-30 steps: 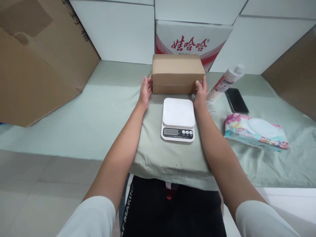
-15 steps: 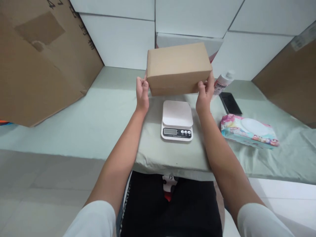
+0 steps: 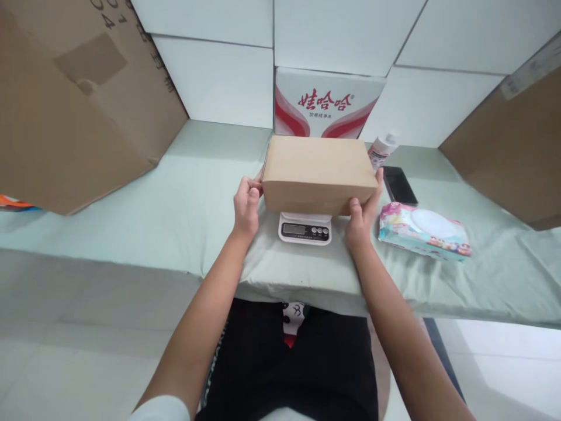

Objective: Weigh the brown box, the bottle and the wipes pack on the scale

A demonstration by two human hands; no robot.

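Both our L hand (image 3: 246, 204) & R hand (image 3: 362, 220) grip the brown box (image 3: 319, 169), which is btwn them: L at its left end, R at its right front corner. Box is over the white scale (image 3: 305, 233); we can't tell if it's touching the plate (image 3: 305, 217), mostly hidden underneath. Part of our L hand's out of sight behind the box edge, bottle (image 3: 381, 149) is blocked low down, display (image 3: 293, 229) too small to read, far-left carton (image 3: 79, 128) cut off.
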